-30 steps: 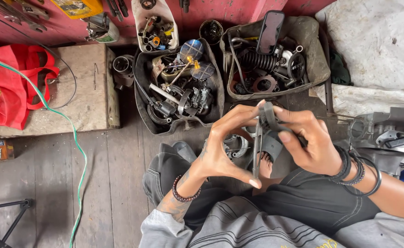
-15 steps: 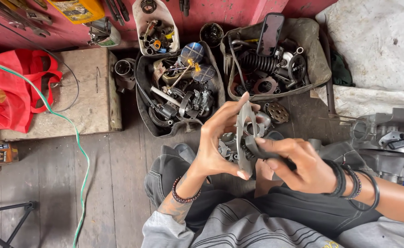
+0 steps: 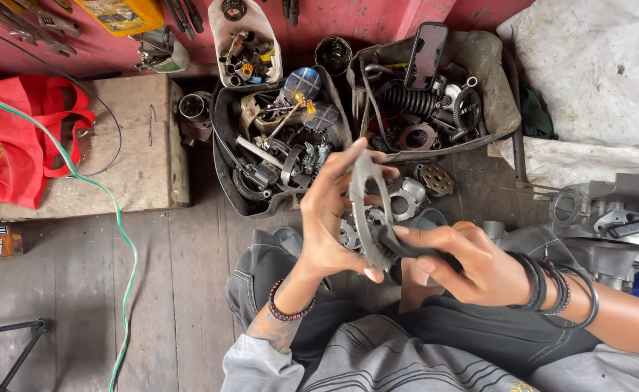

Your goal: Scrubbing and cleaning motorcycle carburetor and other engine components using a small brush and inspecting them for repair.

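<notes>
— What has the left hand (image 3: 330, 218) got?
— A flat grey metal ring (image 3: 367, 210), seen nearly edge-on. The fingers reach up its far side and the thumb closes in at its lower rim, so the hand is grasping it upright over the lap.
— And the right hand (image 3: 472, 263)?
— It is curled around a dark tool (image 3: 414, 252) whose tip meets the lower part of the ring, just beside the left thumb. Black bands sit on that wrist, a beaded bracelet on the left one.
— What lies past the hands?
— Directly beyond the left fingers stands a black tub (image 3: 226, 145) crammed with cables and engine parts. Beyond the right hand is a worn grey tray (image 3: 490, 87) of springs and gears, with a phone (image 3: 426, 54) leaning in it. Loose round metal parts (image 3: 414, 194) lie on the wooden floor (image 3: 80, 290) between the ring and the tray.
— Anything off to the sides?
— Well out from the left hand, a red bag (image 3: 14, 145) and a green cable (image 3: 120, 239); out from the right hand, a grey engine casing (image 3: 617, 210)
</notes>
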